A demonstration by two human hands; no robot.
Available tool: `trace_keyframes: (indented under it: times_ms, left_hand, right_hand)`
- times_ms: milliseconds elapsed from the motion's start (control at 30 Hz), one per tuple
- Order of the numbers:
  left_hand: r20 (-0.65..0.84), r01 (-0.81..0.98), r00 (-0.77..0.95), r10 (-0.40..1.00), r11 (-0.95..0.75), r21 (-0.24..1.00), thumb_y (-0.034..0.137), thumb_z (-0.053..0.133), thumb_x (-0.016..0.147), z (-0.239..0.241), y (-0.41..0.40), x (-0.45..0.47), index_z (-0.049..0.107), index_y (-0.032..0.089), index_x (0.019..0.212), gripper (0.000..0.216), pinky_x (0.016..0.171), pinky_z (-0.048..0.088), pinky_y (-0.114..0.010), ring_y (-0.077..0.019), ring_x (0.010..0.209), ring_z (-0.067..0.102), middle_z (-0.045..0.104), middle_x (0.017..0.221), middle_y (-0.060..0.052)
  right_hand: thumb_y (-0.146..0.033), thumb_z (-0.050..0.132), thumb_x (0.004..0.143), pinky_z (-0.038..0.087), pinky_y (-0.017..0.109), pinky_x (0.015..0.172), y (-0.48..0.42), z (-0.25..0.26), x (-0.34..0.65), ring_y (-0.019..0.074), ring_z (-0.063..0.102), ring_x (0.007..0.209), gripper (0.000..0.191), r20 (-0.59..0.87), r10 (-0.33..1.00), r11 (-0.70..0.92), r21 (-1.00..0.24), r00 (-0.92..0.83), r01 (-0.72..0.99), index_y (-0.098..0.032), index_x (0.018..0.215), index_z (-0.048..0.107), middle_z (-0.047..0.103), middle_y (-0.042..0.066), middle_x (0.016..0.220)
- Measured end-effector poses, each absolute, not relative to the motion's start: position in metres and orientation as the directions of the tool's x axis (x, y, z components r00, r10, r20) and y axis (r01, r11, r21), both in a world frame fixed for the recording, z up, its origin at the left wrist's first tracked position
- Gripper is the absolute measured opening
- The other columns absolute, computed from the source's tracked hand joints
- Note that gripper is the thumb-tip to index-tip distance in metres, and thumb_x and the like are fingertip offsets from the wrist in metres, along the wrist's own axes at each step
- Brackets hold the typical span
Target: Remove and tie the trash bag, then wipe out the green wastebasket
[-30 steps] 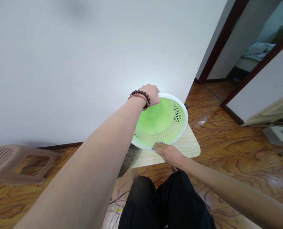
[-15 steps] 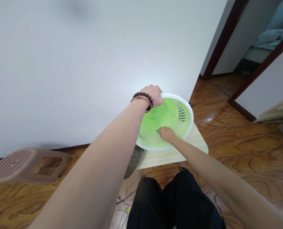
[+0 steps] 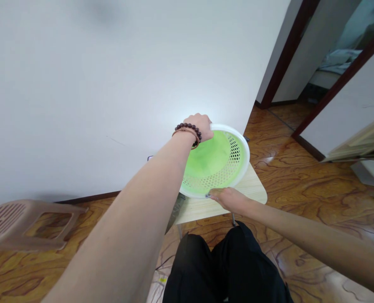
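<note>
A green plastic basket (image 3: 210,158) with a white rim and perforated sides stands tilted on a small light-wood table (image 3: 250,187). My left hand (image 3: 200,125), with a beaded bracelet at the wrist, is closed on the basket's far rim. At the near rim is my right hand (image 3: 226,198), its fingers pressed together. A tiny greyish spot shows at its fingertips, too small to name. Nothing else can be seen inside the basket, though my left forearm hides part of its left side.
A beige plastic stool (image 3: 32,223) lies on its side at the left. Dark plastic (image 3: 176,210) hangs by the table's left edge. The white wall (image 3: 111,84) rises directly behind. To the right are a doorway (image 3: 278,71) and a pale box-like object (image 3: 371,172).
My right hand has moved from inside the basket to its near rim. My left hand keeps its hold on the far rim. The view has shifted slightly right.
</note>
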State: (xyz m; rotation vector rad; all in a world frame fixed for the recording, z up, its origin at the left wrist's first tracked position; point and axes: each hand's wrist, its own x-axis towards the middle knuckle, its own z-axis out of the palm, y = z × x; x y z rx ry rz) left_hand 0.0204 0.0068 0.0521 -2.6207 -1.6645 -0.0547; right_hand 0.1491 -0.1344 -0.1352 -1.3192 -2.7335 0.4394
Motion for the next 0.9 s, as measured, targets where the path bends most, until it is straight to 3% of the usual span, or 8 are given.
trace_keyframes:
  times_ms: [167,300,400,500,600,700,800,900]
  left_hand:
    - [0.037,0.911,0.413,0.91,-0.412,-0.038,0.033,0.052,0.067,0.051,0.007,0.019,0.064,0.028,0.11,0.045,0.073,0.046,-0.035,-0.0255,0.088,0.059,0.064,0.099,-0.007]
    - [0.021,0.915,0.404,0.915,-0.403,-0.037,0.032,0.052,0.067,0.052,0.006,0.019,0.065,0.028,0.107,0.042,0.07,0.047,-0.032,-0.0227,0.084,0.059,0.064,0.095,-0.006]
    - [0.028,0.917,0.398,0.917,-0.397,-0.034,0.032,0.052,0.068,0.052,0.005,0.018,0.065,0.028,0.107,0.042,0.071,0.046,-0.031,-0.0218,0.084,0.058,0.064,0.096,-0.005]
    - [0.028,0.921,0.39,0.921,-0.388,-0.041,0.032,0.052,0.067,0.052,0.004,0.017,0.065,0.028,0.108,0.043,0.071,0.046,-0.03,-0.0214,0.083,0.058,0.064,0.094,-0.006]
    - [0.023,0.926,0.375,0.927,-0.374,-0.048,0.032,0.052,0.066,0.052,0.004,0.016,0.064,0.029,0.111,0.046,0.071,0.046,-0.03,-0.0207,0.082,0.059,0.064,0.092,-0.006]
    - [0.035,0.923,0.385,0.922,-0.383,-0.039,0.032,0.052,0.066,0.051,0.004,0.016,0.064,0.03,0.111,0.047,0.07,0.047,-0.031,-0.0216,0.081,0.06,0.064,0.092,-0.006]
    - [0.051,0.919,0.395,0.917,-0.394,-0.027,0.031,0.052,0.065,0.049,0.004,0.017,0.065,0.031,0.11,0.046,0.067,0.047,-0.031,-0.0222,0.08,0.06,0.065,0.089,-0.006]
    - [0.06,0.917,0.399,0.915,-0.397,-0.039,0.03,0.052,0.065,0.049,0.004,0.018,0.066,0.03,0.107,0.044,0.067,0.047,-0.032,-0.0228,0.08,0.06,0.065,0.088,-0.006]
  right_hand:
    - [-0.033,0.027,0.097,0.044,0.031,0.076,-0.073,-0.136,0.144,0.0226,0.062,0.089,0.04,-0.092,0.953,0.267,-0.19,-0.288,0.945,-0.012,0.113,0.058,0.067,0.015,0.098]
    - [-0.029,0.028,0.096,0.045,0.031,0.076,-0.051,-0.159,0.11,0.0225,0.061,0.091,0.04,-0.126,0.972,0.173,-0.203,-0.201,0.964,-0.007,0.108,0.06,0.066,0.019,0.097]
    - [-0.023,0.029,0.095,0.045,0.028,0.079,-0.067,-0.168,0.08,0.0203,0.061,0.094,0.036,-0.091,0.968,0.203,-0.273,-0.236,0.94,-0.01,0.11,0.059,0.064,0.016,0.104]
    - [-0.018,0.028,0.094,0.044,0.03,0.088,-0.098,-0.168,0.076,0.0199,0.057,0.105,0.037,0.013,0.934,0.338,-0.35,-0.357,0.873,-0.011,0.12,0.053,0.059,0.015,0.117]
    - [-0.015,0.028,0.093,0.034,0.032,0.102,-0.132,-0.167,0.1,0.0193,0.045,0.121,0.039,0.116,0.833,0.546,-0.334,-0.541,0.768,-0.007,0.126,0.048,0.051,0.016,0.129]
    - [-0.013,0.032,0.091,0.03,0.032,0.106,-0.156,-0.163,0.131,0.0196,0.04,0.126,0.04,0.109,0.724,0.679,-0.287,-0.681,0.676,-0.005,0.128,0.046,0.047,0.017,0.133]
    - [-0.013,0.033,0.091,0.038,0.031,0.101,-0.153,-0.152,0.15,0.0179,0.048,0.12,0.039,0.064,0.708,0.69,-0.277,-0.703,0.669,-0.012,0.127,0.049,0.052,0.013,0.129]
    - [-0.013,0.032,0.092,0.039,0.032,0.099,-0.119,-0.142,0.155,0.0192,0.049,0.119,0.038,0.095,0.786,0.617,-0.204,-0.611,0.76,-0.011,0.125,0.05,0.054,0.014,0.126]
